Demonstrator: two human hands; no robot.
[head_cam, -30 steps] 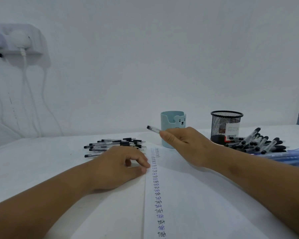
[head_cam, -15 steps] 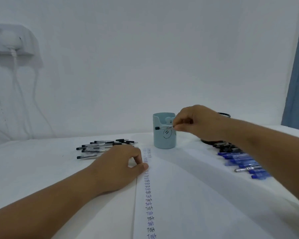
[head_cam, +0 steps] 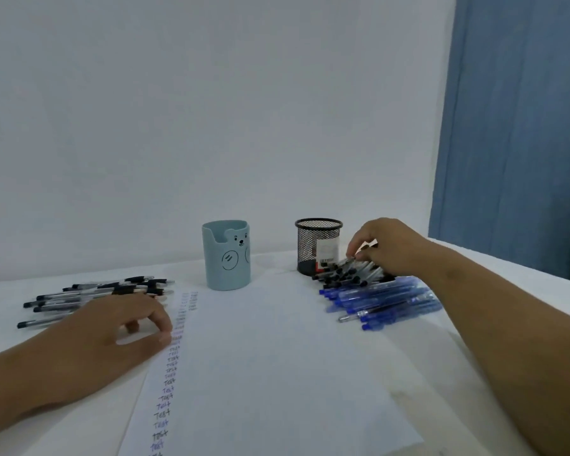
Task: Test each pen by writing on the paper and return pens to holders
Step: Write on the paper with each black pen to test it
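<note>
Black mesh holder (head_cam: 318, 246) stands just behind the pen pile (head_cam: 352, 274).

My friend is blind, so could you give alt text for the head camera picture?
A person's right hand reaches into a pile of black-capped pens beside a black mesh holder, while the left hand rests on the paper's edge, by a column of written "Test". A blue bear cup stands behind.

Single head-worn wide-angle view, looking forward and slightly down across white table (head_cam: 277, 324) toward wall (head_cam: 211, 110); forearms enter from bottom corners; near, seated range.
</note>
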